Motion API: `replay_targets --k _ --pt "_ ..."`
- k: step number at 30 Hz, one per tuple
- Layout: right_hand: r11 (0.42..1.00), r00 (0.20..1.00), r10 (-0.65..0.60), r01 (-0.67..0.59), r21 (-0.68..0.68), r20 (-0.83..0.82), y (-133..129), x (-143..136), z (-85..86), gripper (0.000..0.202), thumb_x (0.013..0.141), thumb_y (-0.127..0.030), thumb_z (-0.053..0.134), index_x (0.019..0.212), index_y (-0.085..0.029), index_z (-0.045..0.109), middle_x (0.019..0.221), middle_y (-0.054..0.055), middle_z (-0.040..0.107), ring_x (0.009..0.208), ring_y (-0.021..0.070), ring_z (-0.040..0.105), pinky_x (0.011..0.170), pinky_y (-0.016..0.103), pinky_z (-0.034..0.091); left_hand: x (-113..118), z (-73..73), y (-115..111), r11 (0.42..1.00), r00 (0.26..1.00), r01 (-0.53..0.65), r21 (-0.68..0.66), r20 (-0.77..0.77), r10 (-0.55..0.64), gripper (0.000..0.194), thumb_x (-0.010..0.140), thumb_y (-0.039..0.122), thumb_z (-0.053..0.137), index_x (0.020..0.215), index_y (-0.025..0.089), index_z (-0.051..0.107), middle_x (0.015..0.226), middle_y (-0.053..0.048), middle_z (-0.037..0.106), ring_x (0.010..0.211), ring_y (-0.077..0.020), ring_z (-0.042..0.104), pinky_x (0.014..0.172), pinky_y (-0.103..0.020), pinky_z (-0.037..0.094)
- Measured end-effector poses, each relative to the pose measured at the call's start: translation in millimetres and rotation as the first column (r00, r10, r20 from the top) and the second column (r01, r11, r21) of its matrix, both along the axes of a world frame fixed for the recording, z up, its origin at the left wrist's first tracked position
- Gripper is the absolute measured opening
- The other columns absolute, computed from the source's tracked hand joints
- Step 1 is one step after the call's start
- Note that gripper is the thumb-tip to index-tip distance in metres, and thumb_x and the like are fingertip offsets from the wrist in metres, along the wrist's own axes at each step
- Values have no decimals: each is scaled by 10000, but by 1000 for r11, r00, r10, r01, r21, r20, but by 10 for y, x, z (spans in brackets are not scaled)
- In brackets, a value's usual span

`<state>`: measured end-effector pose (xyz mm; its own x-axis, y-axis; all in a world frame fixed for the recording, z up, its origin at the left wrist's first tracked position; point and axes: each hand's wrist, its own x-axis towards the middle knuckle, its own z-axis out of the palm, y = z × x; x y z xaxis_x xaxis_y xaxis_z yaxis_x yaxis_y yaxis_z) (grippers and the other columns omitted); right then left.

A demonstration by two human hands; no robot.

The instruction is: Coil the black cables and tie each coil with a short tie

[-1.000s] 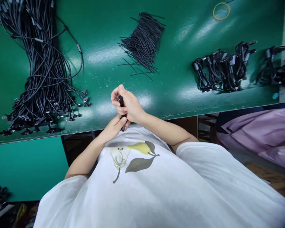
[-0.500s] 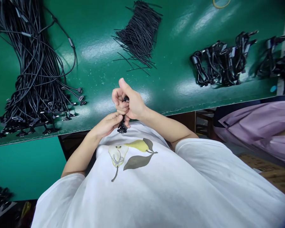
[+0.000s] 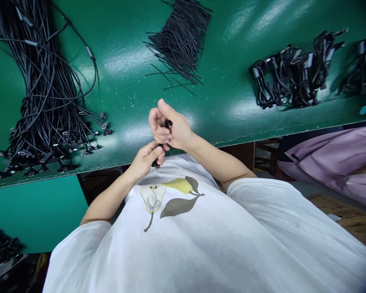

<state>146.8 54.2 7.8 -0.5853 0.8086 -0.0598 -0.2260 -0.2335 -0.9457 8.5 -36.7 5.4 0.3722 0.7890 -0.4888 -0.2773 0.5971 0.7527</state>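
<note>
Both my hands are close together at the table's front edge, in front of the white shirt. My left hand (image 3: 148,159) pinches the lower part of a black cable bundle (image 3: 168,123) near its connector end. Above and to the right, my right hand (image 3: 172,129) has its fingers curled round the upper part of the same bundle, with the thumb pointing up. Most of the bundle is hidden by the fingers. A pile of short black ties (image 3: 183,38) lies beyond the hands on the green table (image 3: 122,93).
Long loose black cables (image 3: 45,81) cover the table's left side, connectors toward the front edge. Several coiled cable bundles (image 3: 293,77) lie at the right. A person in pink clothing (image 3: 332,162) is at the right, below the table edge.
My left hand has moved up and right and now covers more of the bundle's lower end. The right hand still grips the bundle. The view has shifted slightly.
</note>
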Motion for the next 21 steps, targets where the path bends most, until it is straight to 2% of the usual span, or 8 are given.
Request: replay_targets --k 3,6,8,9,12,15,18,21 --pt "886 963 -142 21 463 228 -3 186 70 426 1025 -477 274 1029 -184 584 804 11 600 788 126 616 777 329 539 -59 -80 24 995 989 -90 50 -116 95 303 875 456 640 920 157 610 576 58 466 515 -88 424 542 -235 352" --pt "528 862 -126 -361 769 491 -54 346 106 313 1017 -260 318 1202 -211 567 1088 45 642 1111 183 578 1053 507 415 -144 -82 86 986 946 4 167 -321 51 332 880 486 607 787 169 580 594 37 507 552 -105 464 572 -249 375" --pt "307 753 -177 -570 762 634 -104 376 93 379 1006 -157 269 1258 -197 549 1093 53 649 1108 184 564 1103 533 352 -176 -43 120 969 901 129 211 -433 -25 346 890 472 581 715 178 539 619 22 539 583 -114 494 596 -255 394" --pt "248 696 -212 -641 726 686 -127 373 82 402 1004 -133 243 1264 -170 546 1057 65 653 1065 187 569 1085 523 365 -183 -18 129 959 878 185 214 -475 -63 333 898 450 566 706 180 532 631 19 551 594 -117 504 605 -256 399" --pt "261 533 -241 -769 583 811 -169 345 54 366 1017 -178 262 1176 -84 578 962 111 632 924 210 565 852 421 469 -185 42 126 931 783 305 199 -609 -126 245 910 378 539 771 180 577 662 20 583 623 -123 530 624 -255 403" --pt "315 455 -184 -813 490 872 -172 348 19 313 1017 -218 311 1052 -92 596 936 121 603 848 205 541 628 304 377 -194 65 114 918 715 363 161 -680 -163 217 921 367 519 866 180 613 681 22 598 630 -128 537 631 -257 402" --pt "198 537 -195 -798 569 821 -160 367 -52 301 1013 -185 309 951 -126 598 845 81 589 773 183 508 608 302 285 -234 60 133 900 743 416 125 -617 -258 271 936 407 500 825 178 594 655 23 572 613 -128 516 631 -259 401" --pt "31 672 -269 -710 704 690 -134 391 -88 295 1008 -168 328 866 -151 587 763 41 566 713 165 474 625 321 252 -303 31 161 899 843 436 52 -373 -387 373 926 488 519 763 163 600 695 -19 600 681 -150 560 700 -281 436"
